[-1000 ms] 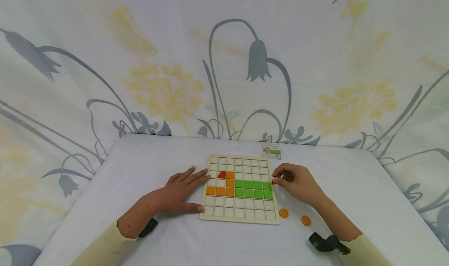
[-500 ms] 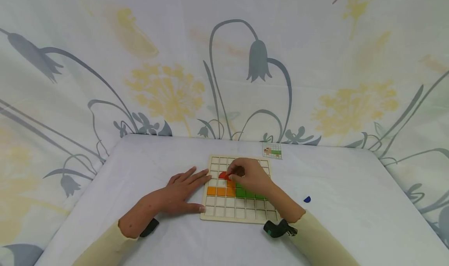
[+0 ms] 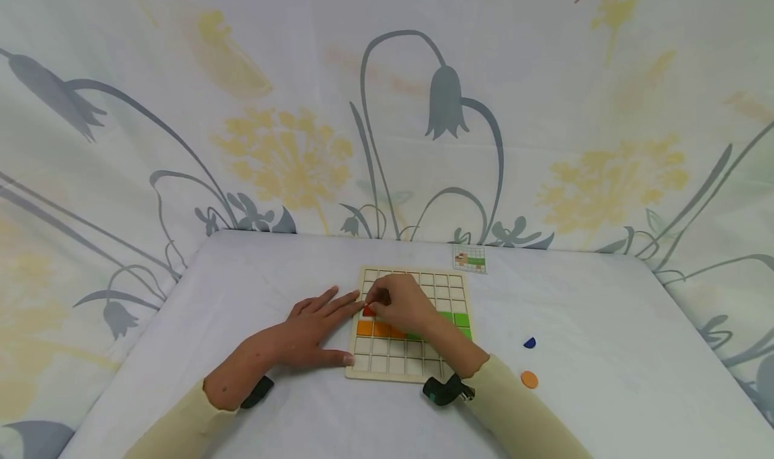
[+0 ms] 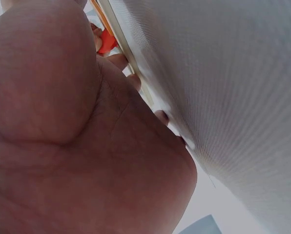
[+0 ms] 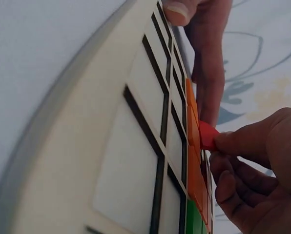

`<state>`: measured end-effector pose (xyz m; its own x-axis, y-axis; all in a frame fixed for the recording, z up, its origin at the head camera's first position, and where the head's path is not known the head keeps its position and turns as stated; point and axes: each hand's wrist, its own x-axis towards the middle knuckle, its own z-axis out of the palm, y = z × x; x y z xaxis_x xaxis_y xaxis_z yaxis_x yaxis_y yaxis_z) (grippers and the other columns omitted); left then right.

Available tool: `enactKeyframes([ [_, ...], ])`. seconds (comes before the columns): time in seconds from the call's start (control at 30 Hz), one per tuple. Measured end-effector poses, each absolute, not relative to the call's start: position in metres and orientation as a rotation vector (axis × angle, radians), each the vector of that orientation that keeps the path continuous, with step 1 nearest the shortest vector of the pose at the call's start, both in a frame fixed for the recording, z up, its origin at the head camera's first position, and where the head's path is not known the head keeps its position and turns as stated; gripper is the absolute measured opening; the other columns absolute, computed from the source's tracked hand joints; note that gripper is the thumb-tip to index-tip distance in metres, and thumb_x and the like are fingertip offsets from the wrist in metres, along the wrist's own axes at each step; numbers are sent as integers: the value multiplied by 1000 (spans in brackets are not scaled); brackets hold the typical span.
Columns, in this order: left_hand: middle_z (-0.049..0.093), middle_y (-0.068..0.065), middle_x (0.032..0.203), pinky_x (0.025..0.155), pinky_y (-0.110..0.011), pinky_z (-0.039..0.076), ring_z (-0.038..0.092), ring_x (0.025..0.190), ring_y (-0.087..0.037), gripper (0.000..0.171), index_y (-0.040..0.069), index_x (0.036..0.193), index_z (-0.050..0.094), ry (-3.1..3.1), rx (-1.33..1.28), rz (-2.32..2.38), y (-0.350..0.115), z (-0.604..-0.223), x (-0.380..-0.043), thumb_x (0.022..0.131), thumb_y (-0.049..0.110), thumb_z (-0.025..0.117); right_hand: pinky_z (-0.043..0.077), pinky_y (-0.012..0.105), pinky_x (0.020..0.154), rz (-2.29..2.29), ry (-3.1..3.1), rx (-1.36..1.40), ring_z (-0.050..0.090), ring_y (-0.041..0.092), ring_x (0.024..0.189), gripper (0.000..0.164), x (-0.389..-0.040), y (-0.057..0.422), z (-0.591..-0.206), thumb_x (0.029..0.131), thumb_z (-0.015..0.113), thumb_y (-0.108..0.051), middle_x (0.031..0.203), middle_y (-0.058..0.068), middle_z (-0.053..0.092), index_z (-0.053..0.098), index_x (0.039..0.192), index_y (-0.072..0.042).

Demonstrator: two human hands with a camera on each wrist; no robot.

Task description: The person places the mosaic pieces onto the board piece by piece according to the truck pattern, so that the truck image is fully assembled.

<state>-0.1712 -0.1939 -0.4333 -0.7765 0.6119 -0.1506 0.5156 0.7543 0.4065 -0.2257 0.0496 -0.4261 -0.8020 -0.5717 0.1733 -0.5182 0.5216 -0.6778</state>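
My right hand (image 3: 405,304) is over the left part of the pale grid board (image 3: 381,347). Its thumb and fingers pinch a small red piece (image 5: 207,136) by the board's squares. Orange square pieces (image 3: 365,328) lie in a row just in front of it. Green squares (image 3: 462,320) fill cells further right, partly covered by my right arm. My left hand (image 3: 311,335) lies flat with its fingers spread, fingertips touching the board's left edge. In the left wrist view, the palm hides most of the board. Other red pieces on the board are hidden by my right hand.
A picture card (image 3: 469,259) with a small grid pattern lies behind the board's right corner. To the right of the board are a blue half-round piece (image 3: 529,343) and an orange disc (image 3: 529,379). A flowered cloth (image 3: 290,163) hangs behind the table.
My right hand has moved left from the board's right edge across to its left side, with a red piece pinched. The blue piece has come into view. My left hand stays put.
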Motion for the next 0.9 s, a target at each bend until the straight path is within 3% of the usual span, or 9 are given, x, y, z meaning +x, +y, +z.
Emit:
enactKeyframes([
  [0.37,12,5,179,122,-65,18,2,165,-36,94,29,172,21,2680,884,499,-194,-434,-172,98,67,65,56,26,75,-1156,2705,-870,65,6,76,8,-222,46,-431,96,77,-5,86,-4,75,80,92,-11],
  [0.67,13,4,179,122,-65,18,3,165,-36,94,25,171,24,2679,882,506,-195,-434,-171,98,65,66,55,30,80,-1047,2770,-966,65,12,89,11,-218,49,-431,96,78,-6,95,-3,71,87,93,-12],
  [0.9,12,6,179,123,-64,18,2,165,-34,93,27,171,25,2684,871,487,-194,-435,-172,97,67,65,53,27,72,-1121,2794,-1030,60,11,80,10,-203,81,-417,96,76,-3,95,-3,70,84,96,-9],
])
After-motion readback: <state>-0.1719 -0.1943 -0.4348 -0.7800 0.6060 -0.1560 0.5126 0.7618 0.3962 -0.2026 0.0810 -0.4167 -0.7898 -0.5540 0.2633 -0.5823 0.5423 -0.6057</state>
